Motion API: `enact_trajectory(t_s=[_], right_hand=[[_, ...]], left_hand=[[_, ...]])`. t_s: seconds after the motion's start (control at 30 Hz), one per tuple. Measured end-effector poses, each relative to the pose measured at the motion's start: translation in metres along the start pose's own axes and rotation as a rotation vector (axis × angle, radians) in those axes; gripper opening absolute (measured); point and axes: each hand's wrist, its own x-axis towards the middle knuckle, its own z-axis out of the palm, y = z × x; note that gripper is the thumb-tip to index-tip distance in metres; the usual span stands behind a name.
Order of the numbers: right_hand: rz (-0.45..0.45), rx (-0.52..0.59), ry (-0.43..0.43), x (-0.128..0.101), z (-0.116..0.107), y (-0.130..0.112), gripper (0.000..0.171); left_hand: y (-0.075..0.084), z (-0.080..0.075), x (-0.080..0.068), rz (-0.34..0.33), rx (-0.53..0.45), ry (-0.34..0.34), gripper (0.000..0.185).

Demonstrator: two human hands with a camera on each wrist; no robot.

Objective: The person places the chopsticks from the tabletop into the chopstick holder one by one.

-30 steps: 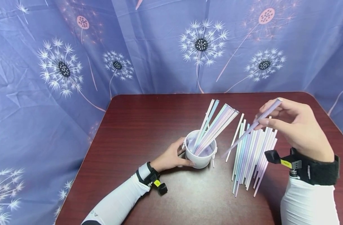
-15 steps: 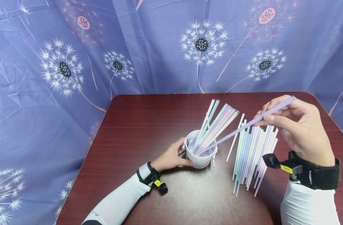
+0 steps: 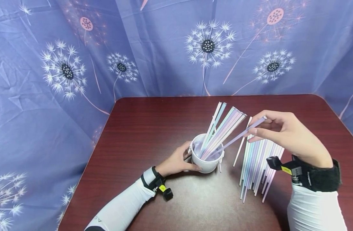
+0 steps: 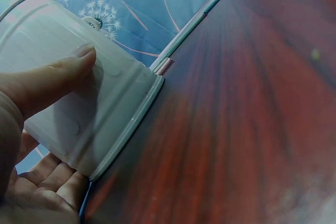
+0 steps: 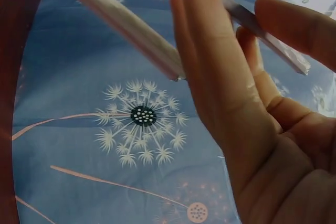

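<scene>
Leaning at a slant, a pale lilac chopstick (image 3: 237,137) is resting its lower tip inside the white cup (image 3: 206,160) while its upper end is pointing up and to the right. It is slim and straight, and is joining a bundle of pastel chopsticks (image 3: 222,128) in pink, mint and lilac that is fanning out over the cup's far rim. The right hand (image 3: 283,134) is pinching the lilac chopstick near its top between thumb and fingertips, the other fingers loosely bent. The left hand (image 3: 176,162) is curling round the cup's left side, thumb pressing on the wall. Lying flat on the dark red table (image 3: 153,128), just right of the cup, is a row of loose chopsticks (image 3: 258,166).
</scene>
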Motion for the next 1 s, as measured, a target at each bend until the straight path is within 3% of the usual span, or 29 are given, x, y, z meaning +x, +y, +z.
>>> enact_trajectory(t_s=[0.27, 0.63, 1.0], right_hand=[[0.18, -0.224, 0.139, 0.004, 0.005, 0.003, 0.024], [0.166, -0.389, 0.233, 0.002, -0.013, 0.012, 0.021], [0.294, -0.683, 0.369, 0.001, -0.05, 0.051, 0.041]], left_hand=[[-0.002, 0.0, 0.001, 0.012, 0.002, -0.01, 0.088], [0.003, 0.002, 0.0, -0.014, 0.006, 0.008, 0.088], [0.0, 0.002, 0.0, -0.005, -0.006, 0.001, 0.09]])
